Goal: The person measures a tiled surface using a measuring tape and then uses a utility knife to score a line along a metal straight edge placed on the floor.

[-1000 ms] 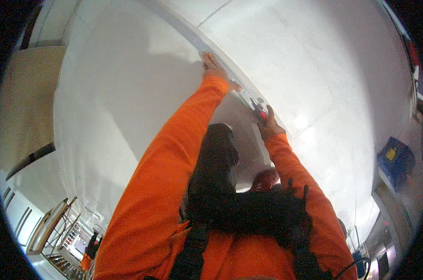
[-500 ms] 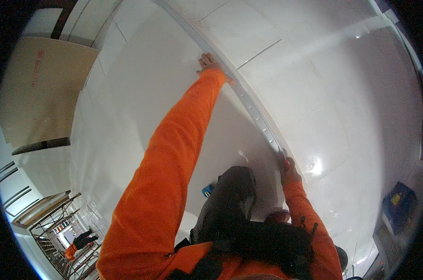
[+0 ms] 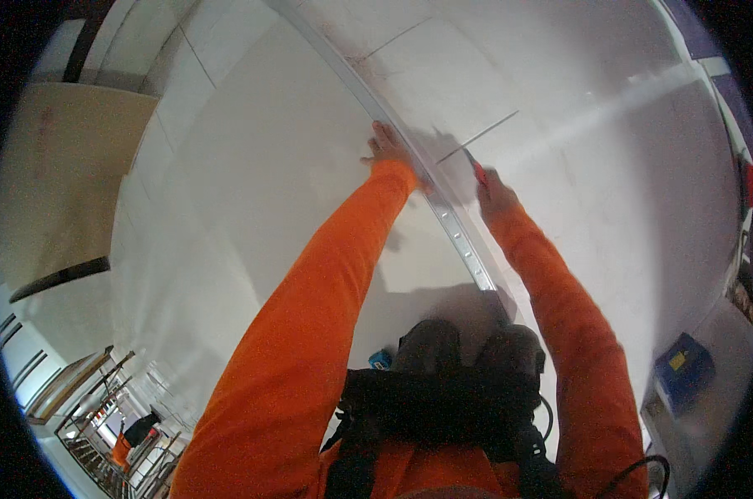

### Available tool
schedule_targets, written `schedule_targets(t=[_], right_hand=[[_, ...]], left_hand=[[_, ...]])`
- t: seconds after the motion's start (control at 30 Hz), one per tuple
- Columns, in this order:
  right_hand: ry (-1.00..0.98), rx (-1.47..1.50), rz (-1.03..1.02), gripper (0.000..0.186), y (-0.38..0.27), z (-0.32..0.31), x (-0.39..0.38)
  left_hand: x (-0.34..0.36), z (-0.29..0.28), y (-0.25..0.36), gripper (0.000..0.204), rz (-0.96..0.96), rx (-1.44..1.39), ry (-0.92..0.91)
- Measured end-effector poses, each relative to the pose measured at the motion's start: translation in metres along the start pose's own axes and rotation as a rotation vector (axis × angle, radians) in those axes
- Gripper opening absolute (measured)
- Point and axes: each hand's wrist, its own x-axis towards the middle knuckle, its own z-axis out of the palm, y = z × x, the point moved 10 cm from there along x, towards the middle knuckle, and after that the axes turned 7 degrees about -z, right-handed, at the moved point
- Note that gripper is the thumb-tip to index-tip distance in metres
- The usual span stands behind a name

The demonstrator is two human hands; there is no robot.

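Tool [image 3: 479, 173] and right hand [image 3: 497, 195] are now sitting beyond the strip [image 3: 464, 237], at about half past twelve from the worker's waist; half a second ago they were standing down at its near end. That near end is now lying bare, and I'm judging the work along the strip to be pausing, since the tool is pointing away over the floor [image 3: 592, 208]. Whether its tip is touching anything, I cannot tell. The right hand is closing round the red handle; the left hand [image 3: 390, 150], near twelve, is spreading its fingers flat and gripping nothing, still pressing where strip and board [image 3: 285, 208] are meeting, seemingly steadying both. The strip is running from eleven o'clock down toward the knees [image 3: 430, 345], just inside the board's edge. Counting up, I'm finding one strip, one board, one tool, two hands and two knees; one dark line [image 3: 478, 135] near the tool, stick or joint I'm not able to say; one small blue thing [image 3: 380, 359] beside the knees at ten; one big blue thing [image 3: 684, 370] at three; one brown sheet [image 3: 77, 183] at ten, farther out; and one other person [image 3: 123, 449] showing at nine.
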Motion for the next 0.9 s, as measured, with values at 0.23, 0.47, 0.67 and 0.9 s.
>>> schedule_targets(t=[0.23,0.47,0.67,0.9], right_hand=[[-0.182,-0.201,-0.044,0.035,-0.146,0.051,0.2],[-0.175,-0.217,-0.047,0.043,-0.21,0.091,0.29],[-0.204,-0.264,-0.099,0.038,-0.234,0.095,0.311],[-0.684,-1.113,-0.833,0.024,-0.263,0.157,0.277]], left_hand=[[0.025,0.018,-0.006,0.157,0.072,-0.054,0.021],[0.028,0.029,-0.011,0.151,0.053,-0.146,0.053],[0.034,0.036,-0.003,0.151,0.138,-0.128,0.13],[0.022,0.035,-0.018,0.15,0.088,-0.281,-0.027]])
